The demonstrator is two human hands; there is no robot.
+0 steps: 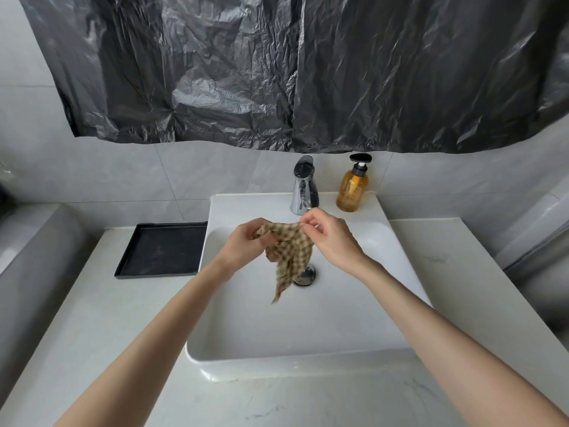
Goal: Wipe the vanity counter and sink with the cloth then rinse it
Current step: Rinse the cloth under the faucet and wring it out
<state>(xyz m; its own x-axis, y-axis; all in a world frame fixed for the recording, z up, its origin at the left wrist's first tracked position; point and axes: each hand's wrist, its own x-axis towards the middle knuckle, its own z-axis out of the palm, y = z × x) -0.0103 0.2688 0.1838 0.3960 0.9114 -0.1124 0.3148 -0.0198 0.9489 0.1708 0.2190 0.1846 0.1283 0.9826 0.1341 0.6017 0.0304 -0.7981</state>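
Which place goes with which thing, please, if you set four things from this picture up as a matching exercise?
1 cloth
2 tray
3 bottle
4 tap

A on the counter, left of the sink
B middle of the sink's back ledge
C held by the left hand and right hand over the sink
D on the back ledge, right of the tap

Pairs: 1-C, 2-A, 3-D, 4-B.

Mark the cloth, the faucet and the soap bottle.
cloth (291, 249), head view, on the checked fabric at its bunched middle.
faucet (303, 192), head view, on the chrome body below the lever.
soap bottle (352, 192), head view, on the amber body under the black pump.
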